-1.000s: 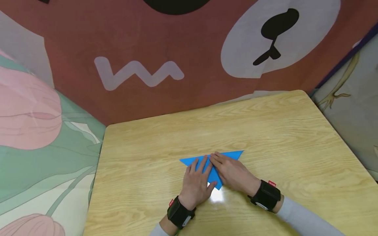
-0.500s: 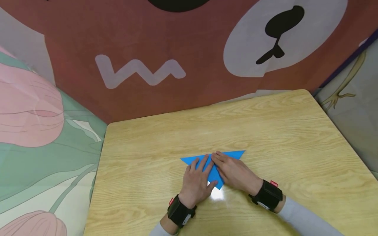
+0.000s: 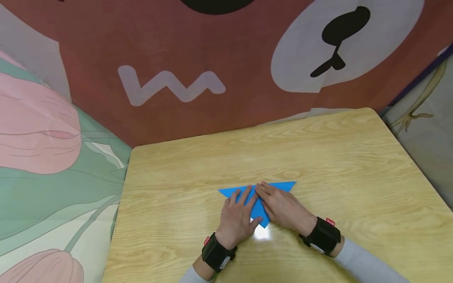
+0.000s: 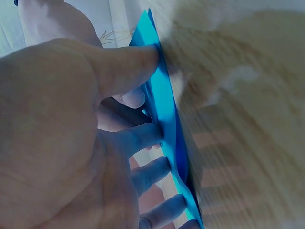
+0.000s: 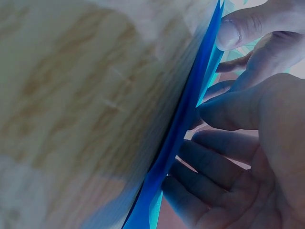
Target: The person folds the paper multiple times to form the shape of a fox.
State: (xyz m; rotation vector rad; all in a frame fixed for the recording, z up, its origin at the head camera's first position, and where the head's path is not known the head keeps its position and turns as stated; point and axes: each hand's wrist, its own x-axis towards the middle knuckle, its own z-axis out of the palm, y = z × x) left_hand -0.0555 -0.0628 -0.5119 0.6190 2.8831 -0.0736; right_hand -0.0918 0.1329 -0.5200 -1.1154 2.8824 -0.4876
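Note:
A folded sheet of blue paper [image 3: 260, 213] lies on the table, with a long straight edge at the far side and a narrower end toward the person. My left hand [image 3: 234, 222] rests on it with spread fingers, the thumb near the narrow end. Beside it my right hand [image 3: 284, 209] presses its fingertips on the paper close to the middle of the long edge. In the left wrist view the paper [image 4: 164, 102] shows layers slightly apart under the fingertips. Right-hand fingers and thumb touch the layered paper [image 5: 188, 112] from above in the right wrist view.
The wood-grain table [image 3: 170, 177] extends around the paper on all sides. Behind it hangs a brown cloth [image 3: 184, 122] with a cartoon print. A flower-patterned cloth [image 3: 39, 125] hangs at the left. Black bands [image 3: 322, 236] sit on both wrists.
The head view has shifted slightly, so the whole scene sits a little further right. Both hands and the paper keep almost the same position relative to each other.

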